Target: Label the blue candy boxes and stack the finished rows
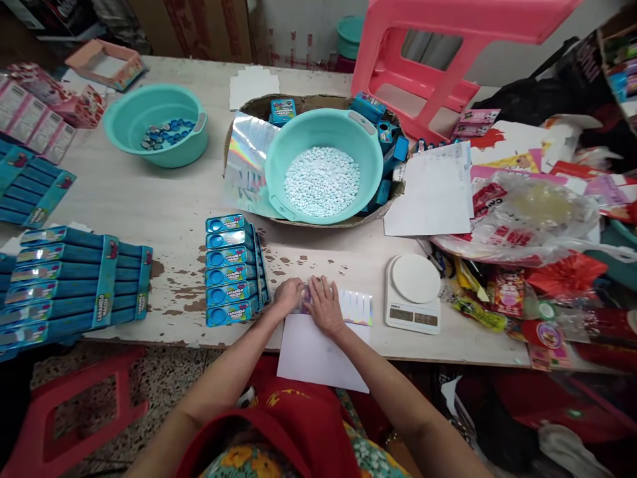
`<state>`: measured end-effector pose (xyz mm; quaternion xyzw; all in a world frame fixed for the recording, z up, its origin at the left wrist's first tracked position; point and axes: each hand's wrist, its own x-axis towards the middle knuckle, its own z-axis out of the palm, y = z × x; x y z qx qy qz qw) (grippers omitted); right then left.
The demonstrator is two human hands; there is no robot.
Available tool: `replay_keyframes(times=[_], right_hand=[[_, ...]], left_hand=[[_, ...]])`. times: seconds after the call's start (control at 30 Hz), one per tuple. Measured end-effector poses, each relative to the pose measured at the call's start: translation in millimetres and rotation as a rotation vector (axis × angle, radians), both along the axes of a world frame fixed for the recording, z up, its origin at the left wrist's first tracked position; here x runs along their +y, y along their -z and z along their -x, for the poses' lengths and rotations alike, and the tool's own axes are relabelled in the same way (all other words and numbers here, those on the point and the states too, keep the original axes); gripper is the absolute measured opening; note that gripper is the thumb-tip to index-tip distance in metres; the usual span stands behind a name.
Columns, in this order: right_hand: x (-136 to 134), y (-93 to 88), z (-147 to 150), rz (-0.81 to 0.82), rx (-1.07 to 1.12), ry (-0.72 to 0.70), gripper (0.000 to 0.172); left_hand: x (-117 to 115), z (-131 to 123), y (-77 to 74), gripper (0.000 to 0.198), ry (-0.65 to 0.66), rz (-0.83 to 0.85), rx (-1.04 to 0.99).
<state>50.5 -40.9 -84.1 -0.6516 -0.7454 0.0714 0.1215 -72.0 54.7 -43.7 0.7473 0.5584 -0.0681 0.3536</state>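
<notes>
My right hand (324, 307) lies with fingers stretched out over a card (359, 307) with a row of white strips and a shiny edge, close to the table's front edge. Beside it, my left hand (288, 295) has its fingers curled down at the left end of that card; a small glossy, purplish part shows between the hands, and what the fingers grip is hidden. A white sheet of paper (323, 355) extends below both hands, over the table edge. Just left stands a group of blue candy boxes (231, 272) with round windows.
A turquoise basin (276, 156) with pale candies sits in a cardboard box; another basin (154, 156) holds blue pieces. A white scale (413, 318) stands at right, before piled wrappers (542, 206). Stacked blue boxes (74, 285) occupy the left. A pink stool (432, 106) is behind.
</notes>
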Motion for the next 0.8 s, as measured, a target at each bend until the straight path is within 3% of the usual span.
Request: replay_keyframes(times=[0.2, 0.5, 0.67, 0.8], right_hand=[[-2.0, 0.3, -5.9, -0.132, 0.032, 0.005, 0.042], [20.1, -9.5, -12.8, -0.307, 0.251, 0.127, 0.01], [9.2, -42.0, -6.5, -0.291, 0.401, 0.171, 0.01], [-9.4, -89.6, -3.6, -0.203, 0.637, 0.424, 0.01]], left_hand=[[4.0, -2.9, -3.7, 0.027, 0.013, -0.003, -0.024], [7.2, -6.2, -6.6, 0.026, 0.089, -0.059, -0.078], [13.6, -8.2, -1.3, 0.029, 0.02, -0.136, -0.008], [19.6, -12.6, -11.2, 0.028, -0.022, -0.215, -0.039]])
